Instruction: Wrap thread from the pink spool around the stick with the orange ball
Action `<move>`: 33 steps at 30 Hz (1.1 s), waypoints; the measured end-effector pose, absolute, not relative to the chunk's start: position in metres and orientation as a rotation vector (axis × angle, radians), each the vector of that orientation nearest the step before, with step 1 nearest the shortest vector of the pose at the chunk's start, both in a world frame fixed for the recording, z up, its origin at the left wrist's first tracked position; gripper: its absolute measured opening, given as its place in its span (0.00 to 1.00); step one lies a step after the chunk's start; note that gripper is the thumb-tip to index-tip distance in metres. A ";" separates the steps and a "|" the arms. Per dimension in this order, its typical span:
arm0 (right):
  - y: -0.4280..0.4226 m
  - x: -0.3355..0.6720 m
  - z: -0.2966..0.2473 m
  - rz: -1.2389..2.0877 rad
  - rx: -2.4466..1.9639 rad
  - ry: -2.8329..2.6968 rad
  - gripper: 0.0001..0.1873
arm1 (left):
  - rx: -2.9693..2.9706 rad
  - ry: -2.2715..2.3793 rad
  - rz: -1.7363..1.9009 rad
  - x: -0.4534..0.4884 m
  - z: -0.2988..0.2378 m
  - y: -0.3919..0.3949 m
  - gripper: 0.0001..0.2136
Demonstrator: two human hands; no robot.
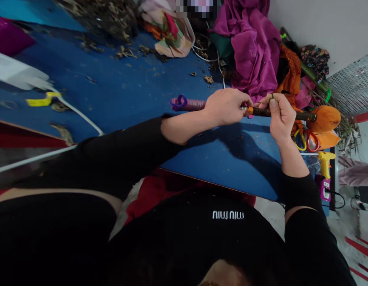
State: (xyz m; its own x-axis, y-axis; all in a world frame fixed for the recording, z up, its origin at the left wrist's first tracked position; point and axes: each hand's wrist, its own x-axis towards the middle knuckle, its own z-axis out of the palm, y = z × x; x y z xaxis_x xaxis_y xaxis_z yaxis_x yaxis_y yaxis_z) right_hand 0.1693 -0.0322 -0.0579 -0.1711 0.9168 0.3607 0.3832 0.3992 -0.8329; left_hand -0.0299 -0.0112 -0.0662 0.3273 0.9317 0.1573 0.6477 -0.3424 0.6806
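My left hand [227, 106] is closed around a dark stick [262, 112] near an orange band on it. To its left, in line with the stick, a pink wrapped length [195, 105] with a purple loop [180, 102] at its end sticks out. I cannot tell whether the two are one piece. My right hand [282, 115] is closed on the stick farther right, thumb pressed against the bent index finger. A thin dark strand shows at that finger. Past this hand the stick ends in a rounded head covered in orange cloth [328, 118].
Beneath my hands is a blue table [121, 83] with dry plant scraps. Magenta cloth [255, 47] is heaped behind them. Near the right edge are red scissor-like handles [313, 141], a yellow glue gun [325, 162] and a purple power strip [324, 190]. A white cable [79, 113] crosses at left.
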 end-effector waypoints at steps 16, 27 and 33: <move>-0.013 0.177 -0.071 0.582 -1.193 -1.881 0.31 | 2.294 1.480 0.573 -0.026 -0.060 -0.022 0.18; -0.010 0.179 -0.066 0.596 -1.250 -1.889 0.30 | 2.443 1.479 0.506 -0.025 -0.060 -0.028 0.21; -0.011 0.178 -0.063 0.627 -1.217 -1.869 0.30 | 2.501 1.417 0.535 -0.026 -0.061 -0.030 0.21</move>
State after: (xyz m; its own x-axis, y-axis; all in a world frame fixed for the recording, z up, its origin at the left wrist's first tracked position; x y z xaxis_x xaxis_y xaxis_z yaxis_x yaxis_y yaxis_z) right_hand 0.1778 -0.0107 -0.0633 -0.2152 0.9101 0.3540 0.5122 0.4138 -0.7526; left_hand -0.0256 -0.0296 -0.0608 0.4699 0.8586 0.2047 0.7796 -0.5125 0.3600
